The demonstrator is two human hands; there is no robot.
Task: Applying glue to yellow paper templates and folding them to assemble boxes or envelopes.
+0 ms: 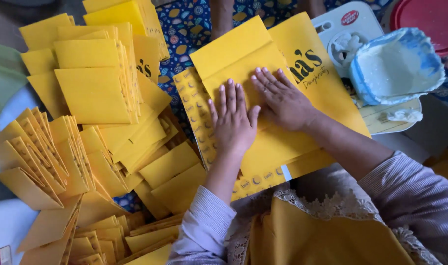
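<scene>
Striped sleeves (204,223) frame both hands, left hand (232,122) and right hand (283,100), grips released, palms flat, pressing a fold into the yellow paper bag (278,147) on the patterned cloth (184,29); likely stacking follows, beside finished bags (94,93).

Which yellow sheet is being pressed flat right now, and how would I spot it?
Start at the big heaps of folded yellow bags on the left, then look right to the middle. The yellow sheet lies under the left hand and right hand, both palms down. Unlike its neighbours, it lies spread open and single.
</scene>
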